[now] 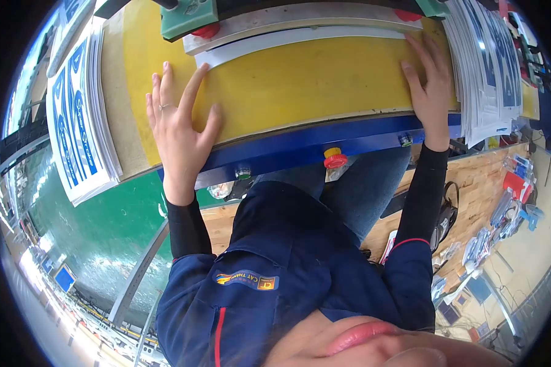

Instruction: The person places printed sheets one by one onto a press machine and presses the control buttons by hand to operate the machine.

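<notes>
My left hand lies open with fingers spread on a yellow work surface. Its index fingertip touches the left end of a white sheet, which shows as a narrow strip along a long metal bar. At the strip's right end, my right hand is also open, fingers stretched forward and thumb apart. Neither hand grips anything. The rest of the sheet is hidden by the bar.
Printed blue-and-white sheets are stacked at left and right. A green block stands above the bar's left end. The blue front rail carries a red stop button and push buttons at left and right.
</notes>
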Demonstrator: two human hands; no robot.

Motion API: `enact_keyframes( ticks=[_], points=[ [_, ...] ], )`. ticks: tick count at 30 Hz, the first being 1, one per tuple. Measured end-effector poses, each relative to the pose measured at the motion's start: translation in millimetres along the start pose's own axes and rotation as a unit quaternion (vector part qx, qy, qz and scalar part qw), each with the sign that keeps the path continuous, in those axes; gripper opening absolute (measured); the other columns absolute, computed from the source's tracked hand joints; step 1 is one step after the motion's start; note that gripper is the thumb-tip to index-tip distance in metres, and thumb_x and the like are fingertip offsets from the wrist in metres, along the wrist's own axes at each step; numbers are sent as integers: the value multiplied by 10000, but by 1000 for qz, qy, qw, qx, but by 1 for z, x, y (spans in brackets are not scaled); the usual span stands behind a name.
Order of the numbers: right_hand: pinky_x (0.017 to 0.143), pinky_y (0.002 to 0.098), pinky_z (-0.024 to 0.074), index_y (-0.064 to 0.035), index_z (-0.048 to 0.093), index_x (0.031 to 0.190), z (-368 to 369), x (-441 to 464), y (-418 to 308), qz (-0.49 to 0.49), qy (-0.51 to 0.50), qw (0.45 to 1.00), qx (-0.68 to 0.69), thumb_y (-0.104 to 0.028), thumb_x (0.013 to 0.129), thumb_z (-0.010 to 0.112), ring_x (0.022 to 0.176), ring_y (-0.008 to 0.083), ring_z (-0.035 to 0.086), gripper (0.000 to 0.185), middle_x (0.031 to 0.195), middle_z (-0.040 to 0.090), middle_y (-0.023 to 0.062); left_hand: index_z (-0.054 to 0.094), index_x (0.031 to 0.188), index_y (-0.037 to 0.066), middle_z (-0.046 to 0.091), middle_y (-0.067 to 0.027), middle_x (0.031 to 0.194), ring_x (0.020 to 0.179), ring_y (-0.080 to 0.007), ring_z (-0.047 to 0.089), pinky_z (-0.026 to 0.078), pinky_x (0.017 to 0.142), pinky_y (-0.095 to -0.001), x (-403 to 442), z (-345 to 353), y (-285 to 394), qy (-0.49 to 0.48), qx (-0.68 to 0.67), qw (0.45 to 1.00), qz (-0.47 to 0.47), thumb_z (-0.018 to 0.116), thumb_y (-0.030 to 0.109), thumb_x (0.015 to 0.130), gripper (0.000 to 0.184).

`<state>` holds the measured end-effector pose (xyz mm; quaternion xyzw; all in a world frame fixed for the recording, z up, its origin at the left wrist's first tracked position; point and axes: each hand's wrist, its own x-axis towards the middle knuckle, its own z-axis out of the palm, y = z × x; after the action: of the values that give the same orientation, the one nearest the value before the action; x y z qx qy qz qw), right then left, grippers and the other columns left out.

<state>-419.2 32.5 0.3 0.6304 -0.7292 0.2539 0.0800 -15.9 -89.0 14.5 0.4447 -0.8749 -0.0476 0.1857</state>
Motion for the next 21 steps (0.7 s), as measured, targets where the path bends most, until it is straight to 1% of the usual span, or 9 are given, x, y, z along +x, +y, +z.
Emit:
enact_keyframes(
  ticks=[7,12,15,16,21],
  points=[
    [1128,484,358,-253,630,1350,0,0,0,4,0,1000,5,-344,941,631,1376,370,454,418,1475,516,156,591,1407,286,378,-228,1563,1463,-429,324,206,1196,-540,0,1,0,4,-5,1000,-1,673,318,843,570],
    [1119,482,371,-241,636,1340,-1,1,1,-10,6,1000,2,-323,937,635,1362,384,469,412,1455,529,185,587,1410,287,382,-232,1559,1459,-435,326,211,1192,-540,-1,2,-1,5,2,1000,3,672,324,848,569],
    [1117,476,379,-226,639,1335,0,2,-2,-13,8,1000,16,-309,936,633,1355,394,477,408,1446,533,200,573,1431,284,366,-206,1585,1479,-395,318,192,1218,-518,0,-1,2,-3,14,1000,-5,638,320,877,559],
    [1117,473,382,-220,640,1333,-1,2,-2,-12,9,1000,21,-304,936,632,1353,397,480,407,1444,534,204,573,1431,285,368,-208,1583,1478,-395,319,194,1217,-517,0,-2,2,-1,14,1000,-5,639,323,877,560],
    [1126,473,378,-217,624,1352,1,1,1,-9,2,1000,8,-323,944,615,1364,388,476,421,1464,524,185,572,1432,294,371,-213,1579,1477,-398,319,196,1216,-515,-1,0,1,3,13,1000,-3,640,328,874,564]
  ],
)
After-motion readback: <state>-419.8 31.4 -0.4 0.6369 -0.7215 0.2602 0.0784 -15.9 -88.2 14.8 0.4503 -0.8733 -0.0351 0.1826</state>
